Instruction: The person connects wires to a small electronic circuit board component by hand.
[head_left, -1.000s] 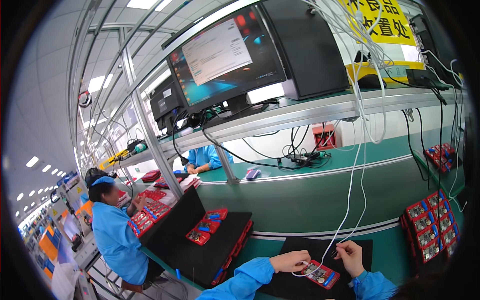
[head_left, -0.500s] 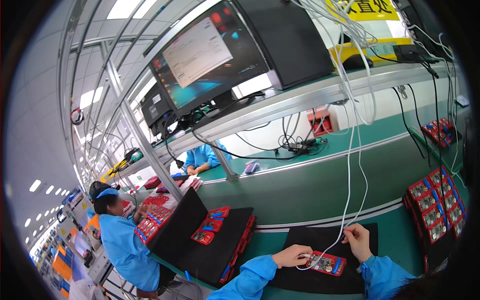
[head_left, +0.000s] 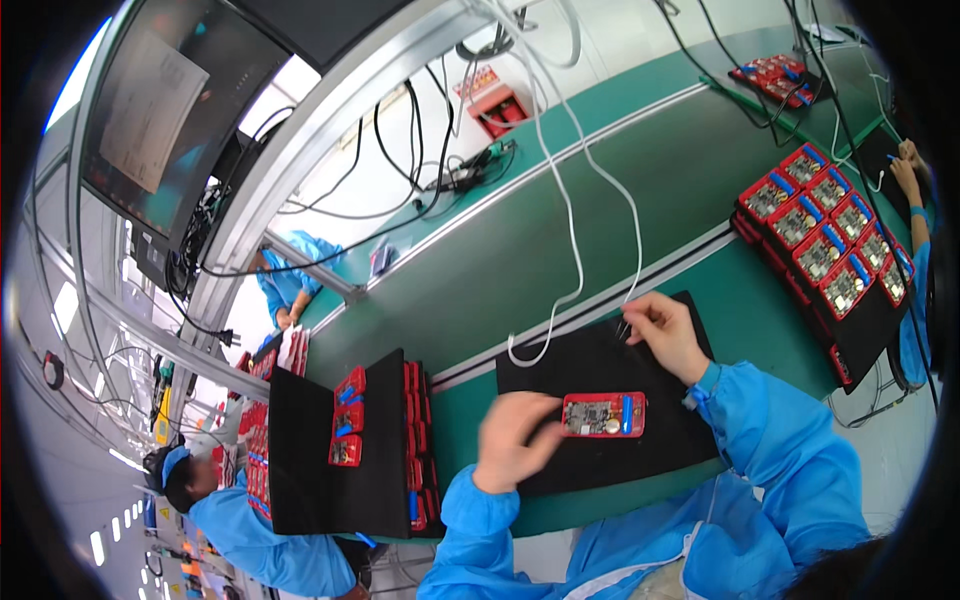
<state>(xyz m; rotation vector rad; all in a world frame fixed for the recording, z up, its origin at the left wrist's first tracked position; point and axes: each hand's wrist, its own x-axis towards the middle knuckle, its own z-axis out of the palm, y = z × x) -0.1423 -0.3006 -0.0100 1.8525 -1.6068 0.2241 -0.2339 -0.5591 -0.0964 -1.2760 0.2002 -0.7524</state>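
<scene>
A red tray holding a circuit board [head_left: 592, 416] with a blue cylindrical part lies on a black mat [head_left: 570, 475]. At its left end is my left hand [head_left: 512, 440], smeared by motion, thumb and fingers apart with nothing visible between them. My right hand [head_left: 664, 335] is above the mat's far right part, fingers pinched on the end of a white cable [head_left: 636, 240]; a thin dark tip shows below the fingertips. Another white cable's end [head_left: 520, 358] hangs loose near the mat's far edge.
At left stands a black folder-like stack [head_left: 335, 500] with several red board trays. Filled trays [head_left: 825, 235] cover a stack at right. Cables hang from the metal shelf [head_left: 330, 120]. One co-worker [head_left: 265, 535] sits at left; another's hands [head_left: 908, 165] show at far right.
My left hand has let go of the white cable at the board, and that cable's end now hangs away. My right hand still pinches its cable. The view has turned to the right.
</scene>
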